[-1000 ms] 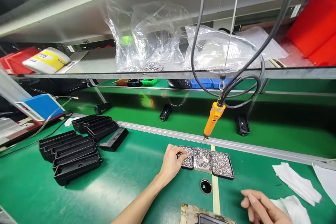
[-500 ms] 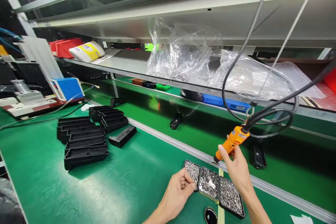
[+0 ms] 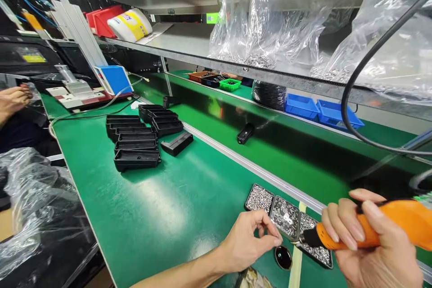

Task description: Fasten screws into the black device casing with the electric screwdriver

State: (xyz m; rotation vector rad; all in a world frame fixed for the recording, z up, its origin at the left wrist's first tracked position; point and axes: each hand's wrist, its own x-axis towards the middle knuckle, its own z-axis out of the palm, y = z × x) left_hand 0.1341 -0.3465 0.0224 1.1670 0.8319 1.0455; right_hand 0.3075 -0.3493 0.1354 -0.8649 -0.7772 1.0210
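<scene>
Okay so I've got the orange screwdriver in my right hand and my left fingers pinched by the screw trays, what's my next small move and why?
Probably bring the left hand and the orange screwdriver tip together. The fingertips are pinched just off the screw trays, though any screw between them is too small to see, and the driver tip in the right hand points at them.

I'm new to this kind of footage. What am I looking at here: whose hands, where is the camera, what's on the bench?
The camera sits on a worker's head, looking down at their own bare hands over a green workbench. The right hand grips an orange electric screwdriver hanging on a black cable. The left hand pinches its fingertips together beside three small trays of screws; whether it holds a screw is too small to tell. Further left lie stacked black plastic housings. A co-worker's hand shows at the far left.
</scene>
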